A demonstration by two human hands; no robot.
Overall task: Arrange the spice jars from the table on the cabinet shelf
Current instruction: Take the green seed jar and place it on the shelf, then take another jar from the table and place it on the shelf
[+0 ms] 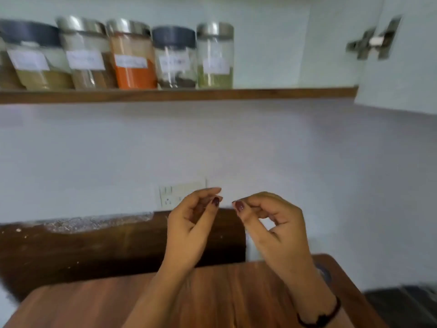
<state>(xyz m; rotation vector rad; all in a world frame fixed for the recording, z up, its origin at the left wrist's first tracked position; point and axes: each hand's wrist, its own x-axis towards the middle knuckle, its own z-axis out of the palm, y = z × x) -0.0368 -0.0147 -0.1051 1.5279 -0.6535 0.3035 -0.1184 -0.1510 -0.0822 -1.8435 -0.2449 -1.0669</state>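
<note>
Several labelled spice jars stand in a row on the cabinet shelf [272,93] at the top left. Among them are a black-lidded jar of tan powder [40,56], a steel-lidded jar of orange powder [132,55], a black-lidded jar of dark seeds [176,58] and, at the right end, a steel-lidded jar of green spice [215,56]. My left hand [192,227] and my right hand [272,223] hover side by side above the wooden table [212,299], far below the shelf. Both hold nothing, with fingers loosely curled and apart. No jar is visible on the table.
The shelf to the right of the jars is bare wood. An open cabinet door with metal hinges [373,40] stands at the upper right. A wall socket plate [182,194] sits behind my hands. A dark wooden headboard-like panel [82,247] rises behind the table.
</note>
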